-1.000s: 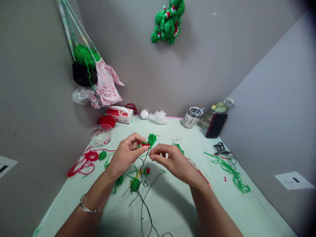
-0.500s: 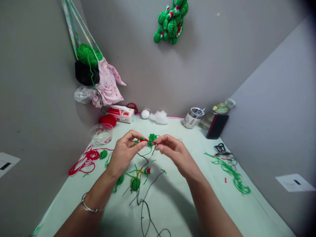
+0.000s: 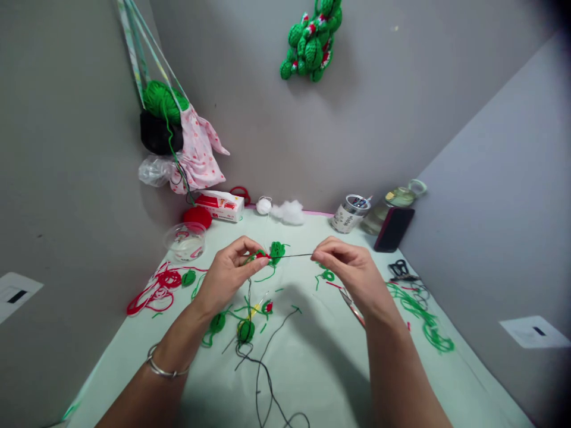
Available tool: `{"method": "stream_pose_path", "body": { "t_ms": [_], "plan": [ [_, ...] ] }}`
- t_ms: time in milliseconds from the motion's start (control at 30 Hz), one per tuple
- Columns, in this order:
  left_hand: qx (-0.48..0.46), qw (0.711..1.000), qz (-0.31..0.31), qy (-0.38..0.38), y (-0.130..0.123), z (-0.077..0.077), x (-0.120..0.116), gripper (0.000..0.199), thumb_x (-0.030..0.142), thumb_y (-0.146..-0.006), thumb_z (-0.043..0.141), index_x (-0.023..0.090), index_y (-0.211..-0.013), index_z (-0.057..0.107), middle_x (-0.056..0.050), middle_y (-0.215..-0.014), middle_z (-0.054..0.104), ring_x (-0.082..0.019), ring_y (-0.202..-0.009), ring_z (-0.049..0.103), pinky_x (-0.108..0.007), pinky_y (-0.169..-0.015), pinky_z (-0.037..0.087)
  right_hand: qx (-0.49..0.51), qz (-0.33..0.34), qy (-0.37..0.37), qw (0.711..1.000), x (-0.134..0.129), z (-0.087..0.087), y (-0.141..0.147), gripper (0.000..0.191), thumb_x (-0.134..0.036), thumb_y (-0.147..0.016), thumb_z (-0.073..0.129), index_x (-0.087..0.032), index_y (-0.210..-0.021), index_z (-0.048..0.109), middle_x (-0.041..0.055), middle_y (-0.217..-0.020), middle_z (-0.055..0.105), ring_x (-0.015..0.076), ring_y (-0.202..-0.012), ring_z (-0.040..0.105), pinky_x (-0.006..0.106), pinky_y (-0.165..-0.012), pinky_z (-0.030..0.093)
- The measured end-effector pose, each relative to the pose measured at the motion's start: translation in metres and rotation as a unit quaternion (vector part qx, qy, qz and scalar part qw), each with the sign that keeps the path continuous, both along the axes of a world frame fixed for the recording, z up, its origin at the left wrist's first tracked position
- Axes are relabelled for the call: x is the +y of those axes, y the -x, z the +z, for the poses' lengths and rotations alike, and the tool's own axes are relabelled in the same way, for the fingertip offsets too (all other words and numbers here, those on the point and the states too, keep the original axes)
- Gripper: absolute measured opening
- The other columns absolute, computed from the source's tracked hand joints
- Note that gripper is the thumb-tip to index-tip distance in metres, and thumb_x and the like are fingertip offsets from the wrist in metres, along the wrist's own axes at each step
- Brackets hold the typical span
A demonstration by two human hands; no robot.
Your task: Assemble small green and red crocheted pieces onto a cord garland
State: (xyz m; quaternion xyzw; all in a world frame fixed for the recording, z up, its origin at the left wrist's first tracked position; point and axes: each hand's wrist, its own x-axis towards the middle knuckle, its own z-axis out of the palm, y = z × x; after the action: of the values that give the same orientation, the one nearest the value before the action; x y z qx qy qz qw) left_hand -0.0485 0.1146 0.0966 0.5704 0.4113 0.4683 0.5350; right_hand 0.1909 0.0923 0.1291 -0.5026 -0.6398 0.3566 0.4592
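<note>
My left hand (image 3: 234, 267) pinches a small red and green crocheted piece (image 3: 261, 255) between thumb and fingertips. From it a dark thread (image 3: 292, 255) runs taut to the right, its other end pinched by my right hand (image 3: 343, 261); whether a needle is in those fingers I cannot tell. A green yarn bundle (image 3: 277, 251) lies just behind the thread. Nearer to me on the cloth are a round green crocheted ball (image 3: 245, 331), a second green ball (image 3: 217, 323), a small red and green piece (image 3: 268, 307) and loose black thread (image 3: 267, 380).
Scissors (image 3: 352, 306) lie partly under my right forearm. Green yarn strands (image 3: 423, 321) and a phone (image 3: 394, 229) are at the right, with a tin of pens (image 3: 345, 218) behind. Red yarn (image 3: 165, 282), a clear bowl (image 3: 185, 244) and a tissue pack (image 3: 220, 206) stand left.
My right hand has moved right, away from the left, drawing the dark thread out straight. The scissors and a small green ring now show. My left hand stays nearly in place.
</note>
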Motion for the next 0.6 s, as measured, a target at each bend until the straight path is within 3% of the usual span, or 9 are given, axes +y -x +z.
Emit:
{"method": "stream_pose_path", "body": {
  "t_ms": [167,267,367,467,600],
  "plan": [
    [-0.012,0.997,-0.064,0.037,-0.010,-0.001,-0.005,0.020,0.035,-0.080,0.074,0.020,-0.086,0.062,0.005,-0.064,0.050,-0.006,-0.049,0.033,-0.021,-0.046,0.026,0.133,-0.054,-0.014,0.990,0.002,-0.005,0.001,0.020,-0.034,-0.078,0.076,-0.019,-0.070,0.064,0.0013,-0.080,0.061,0.0125,-0.068,0.051,0.026,-0.060,0.041],
    [-0.026,0.993,-0.101,0.053,-0.013,-0.004,-0.007,0.024,0.038,-0.081,0.073,0.019,-0.087,0.060,0.005,-0.069,0.049,-0.005,-0.050,0.033,-0.020,-0.045,0.025,0.241,-0.014,0.043,0.970,0.001,-0.003,0.015,0.028,-0.041,-0.077,0.074,-0.021,-0.071,0.055,0.0018,-0.080,0.061,0.0147,-0.073,0.057,0.025,-0.059,0.045],
    [-0.022,0.989,-0.133,0.057,-0.010,-0.004,-0.006,0.025,0.039,-0.081,0.073,0.019,-0.088,0.060,0.004,-0.072,0.049,-0.005,-0.051,0.035,-0.019,-0.045,0.026,0.310,0.012,0.093,0.946,0.001,0.004,0.016,0.038,-0.048,-0.076,0.073,-0.023,-0.072,0.045,-0.0022,-0.071,0.050,0.0107,-0.059,0.048,0.021,-0.045,0.035],
    [-0.002,0.992,-0.122,0.042,0.004,-0.001,0.000,0.023,0.038,-0.080,0.073,0.020,-0.088,0.061,0.005,-0.068,0.047,-0.006,-0.050,0.035,-0.019,-0.044,0.028,0.323,-0.030,0.029,0.945,-0.001,0.014,-0.018,0.039,-0.045,-0.078,0.074,-0.024,-0.070,0.042,-0.0046,-0.068,0.038,0.0080,-0.049,0.023,0.023,-0.039,0.017],
    [0.030,0.998,-0.047,0.014,0.033,0.002,0.013,0.020,0.037,-0.080,0.073,0.021,-0.086,0.061,0.006,-0.062,0.045,-0.006,-0.048,0.036,-0.020,-0.042,0.028,0.226,-0.157,-0.127,0.953,-0.010,0.021,-0.108,0.037,-0.039,-0.086,0.070,-0.025,-0.064,0.044,-0.0054,-0.063,0.024,0.0107,-0.050,0.008,0.033,-0.045,0.011]
  ]
}}
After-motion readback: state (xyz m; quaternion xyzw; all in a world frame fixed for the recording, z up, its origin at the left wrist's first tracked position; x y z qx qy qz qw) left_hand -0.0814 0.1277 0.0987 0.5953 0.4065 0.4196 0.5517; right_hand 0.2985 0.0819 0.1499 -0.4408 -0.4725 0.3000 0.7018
